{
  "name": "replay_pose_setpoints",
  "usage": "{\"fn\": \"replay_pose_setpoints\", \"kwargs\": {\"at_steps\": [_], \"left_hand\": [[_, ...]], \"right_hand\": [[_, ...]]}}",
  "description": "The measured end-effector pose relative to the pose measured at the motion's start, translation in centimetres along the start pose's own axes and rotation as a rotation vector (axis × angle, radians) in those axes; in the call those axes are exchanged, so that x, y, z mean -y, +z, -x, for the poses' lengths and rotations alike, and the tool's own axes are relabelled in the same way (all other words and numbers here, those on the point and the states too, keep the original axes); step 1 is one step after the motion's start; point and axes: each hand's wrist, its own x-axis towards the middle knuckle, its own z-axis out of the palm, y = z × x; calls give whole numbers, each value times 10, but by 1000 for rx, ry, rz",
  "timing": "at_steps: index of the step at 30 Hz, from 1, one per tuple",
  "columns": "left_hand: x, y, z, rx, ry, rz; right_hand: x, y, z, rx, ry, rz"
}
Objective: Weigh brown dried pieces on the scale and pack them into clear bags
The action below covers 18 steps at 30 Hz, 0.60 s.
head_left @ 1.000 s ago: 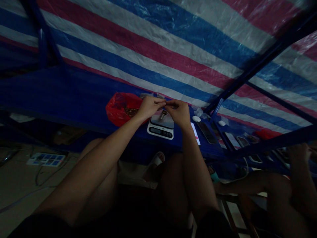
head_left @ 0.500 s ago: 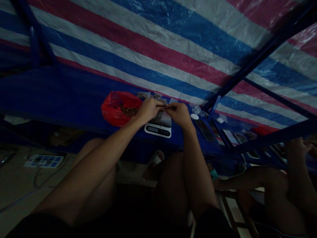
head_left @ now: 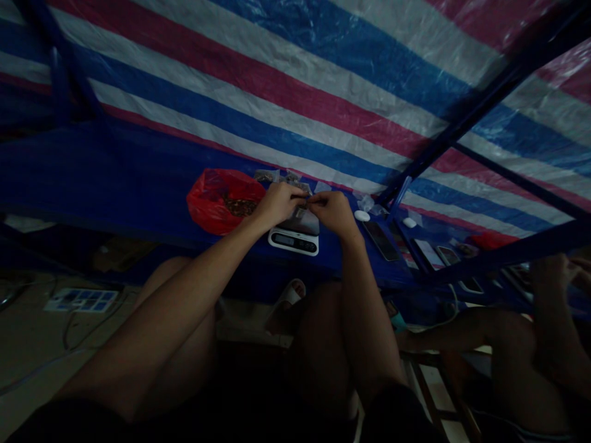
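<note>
Over the kitchen scale [head_left: 293,242], my left hand [head_left: 277,204] and my right hand [head_left: 335,211] meet fingertip to fingertip. Both are closed in a pinch at the top of a small clear plastic bag [head_left: 301,213]. The bag hangs above the scale's dark plate; its contents are too dim to make out. Left of my left hand, a red plastic bag [head_left: 202,200] lies open with small brown pieces [head_left: 241,207] inside. Just behind my hands are several small filled clear bags [head_left: 266,176].
A white rounded object [head_left: 362,215] and a dark phone [head_left: 381,240] lie right of the scale. Blue metal bars [head_left: 427,147] and a striped plastic sheet [head_left: 277,80] border the blue table [head_left: 133,191]. Another person's hand [head_left: 551,271] is at the far right.
My hands keep the same pinch on the small bag, with only a very slight shift of the fingers. The view has moved a touch.
</note>
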Motion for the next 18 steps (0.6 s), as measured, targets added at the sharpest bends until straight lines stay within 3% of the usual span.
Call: {"fn": "replay_pose_setpoints", "kwargs": {"at_steps": [5,18], "left_hand": [[-1,-1,-1,-23,-62,64],[0,1,-3,-50,-58,163]], "right_hand": [[-5,1,-1,-11,7,-24],[-11,2,-1,26,8,-84]]}}
